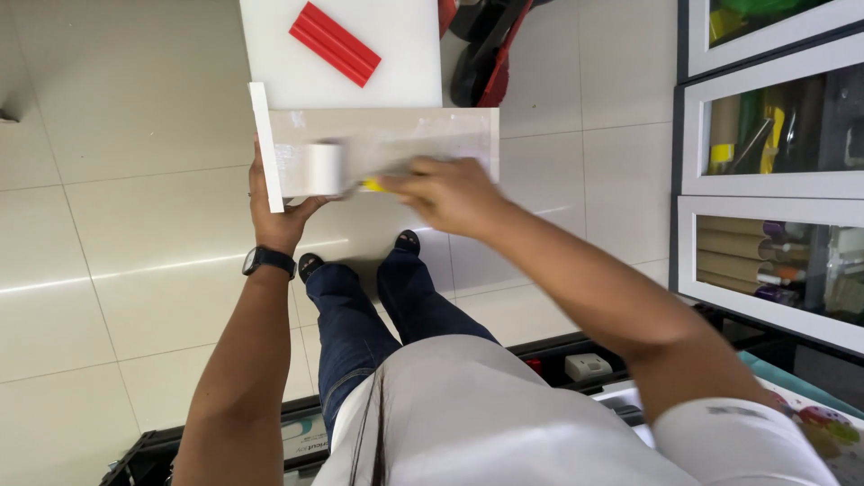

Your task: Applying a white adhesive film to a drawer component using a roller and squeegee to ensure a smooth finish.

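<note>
glossy floor tiles (135, 225), matt white board (387, 144), ribbed red plastic block (335, 43)

One head-worn camera, looking steeply down from above the person's chest.

It faces the pale glossy tiled floor (117, 234), with both forearms reaching away from the lens toward the top of the frame and the shoes far below. Near enough that torso and arms fill the lower half; white-framed glass-door cabinets (774, 135) line the right edge.

- Roller (324, 168) lies on panel (387, 144), left of right hand (445, 191).
- Left hand (281, 211) at panel's near left corner.
- Ridged block (335, 43) on board (270, 54) beyond panel.
</note>
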